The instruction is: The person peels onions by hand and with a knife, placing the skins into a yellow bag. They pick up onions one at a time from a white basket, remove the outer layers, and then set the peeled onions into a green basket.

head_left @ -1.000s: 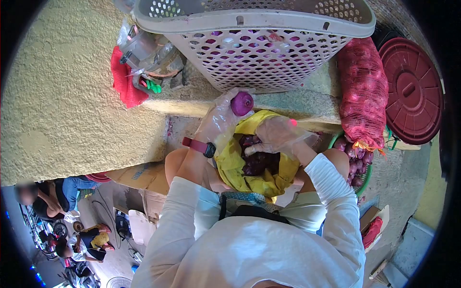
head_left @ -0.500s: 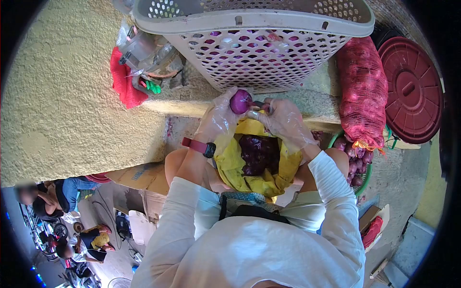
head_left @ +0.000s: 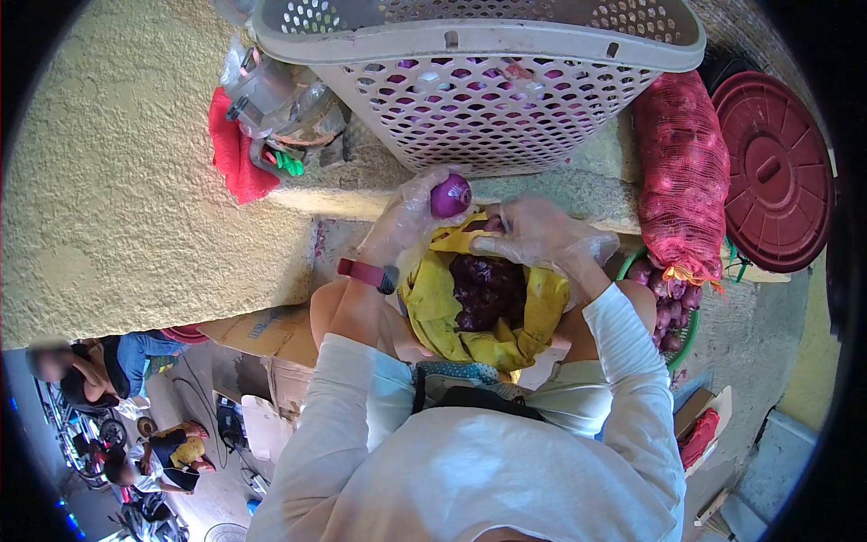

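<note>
1. Twelve o'clock: grey basket (head_left: 542,47), cut off at top edge.
2. Two: right hand (head_left: 542,232), blurred, grip unclear.
3. Half past three: green basket (head_left: 691,340), partly behind a knee (head_left: 636,303).
4. Half past eight: person's head (head_left: 50,363), blurred.

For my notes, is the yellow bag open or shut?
Open: the bag is spread wide at the top, and dark contents show inside.

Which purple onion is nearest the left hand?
The shiny, round purple onion gripped in the plastic-gloved left hand; those in the red mesh sack and green plastic basket aren't held.
</note>
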`<state>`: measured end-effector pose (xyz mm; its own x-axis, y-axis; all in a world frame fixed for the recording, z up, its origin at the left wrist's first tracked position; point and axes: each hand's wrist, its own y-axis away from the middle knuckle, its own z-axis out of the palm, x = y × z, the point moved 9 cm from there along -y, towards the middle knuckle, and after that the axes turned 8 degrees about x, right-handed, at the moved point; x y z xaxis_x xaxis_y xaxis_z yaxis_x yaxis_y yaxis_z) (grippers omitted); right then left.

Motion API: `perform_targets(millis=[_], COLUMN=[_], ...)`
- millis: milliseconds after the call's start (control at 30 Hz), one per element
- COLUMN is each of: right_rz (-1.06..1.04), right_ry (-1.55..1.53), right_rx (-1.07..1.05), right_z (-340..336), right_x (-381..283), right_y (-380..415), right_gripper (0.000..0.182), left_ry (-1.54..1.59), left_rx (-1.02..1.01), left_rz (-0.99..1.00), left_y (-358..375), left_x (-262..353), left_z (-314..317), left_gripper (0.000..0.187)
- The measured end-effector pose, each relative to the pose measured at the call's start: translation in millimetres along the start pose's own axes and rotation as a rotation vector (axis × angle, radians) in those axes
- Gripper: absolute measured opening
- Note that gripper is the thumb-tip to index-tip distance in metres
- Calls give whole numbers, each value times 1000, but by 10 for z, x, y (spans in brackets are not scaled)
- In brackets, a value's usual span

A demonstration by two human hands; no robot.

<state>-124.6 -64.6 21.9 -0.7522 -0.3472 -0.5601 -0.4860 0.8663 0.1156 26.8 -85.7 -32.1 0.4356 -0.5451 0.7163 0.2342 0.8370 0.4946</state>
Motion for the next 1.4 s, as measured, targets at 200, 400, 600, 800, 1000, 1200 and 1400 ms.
perform_targets(millis=[200, 400, 600, 800, 1000, 1200, 1400], right_rz=[-119, -78, -131, -162, -40, -81, -73], right_ry=[96, 276, 283, 173, 171, 172, 212], right_rx=[108, -83, -69, 119, 245, 224, 161], right_z=[-15, -32, 150, -142, -339, -288, -243], right_x=[-68, -212, -189, -260, -164, -205, -231], right_y=[-14, 60, 66, 66, 60, 50, 42], right_gripper=[58, 71, 73, 70, 72, 72, 71], left_ry=[-61, -533, -378, -403, -470, -518, -548], left_rx=[78, -122, -15, -82, -93, -128, -44], left_rz=[58, 394, 15, 3, -38, -60, -127], left_y=[-53, -85, 27, 7, 58, 130, 157], left_x=[45, 121, -3, -59, -31, -55, -96], left_z=[-166, -49, -17, -14, 39, 132, 110], left_gripper=[35, 38, 44, 48, 46, 51, 52])
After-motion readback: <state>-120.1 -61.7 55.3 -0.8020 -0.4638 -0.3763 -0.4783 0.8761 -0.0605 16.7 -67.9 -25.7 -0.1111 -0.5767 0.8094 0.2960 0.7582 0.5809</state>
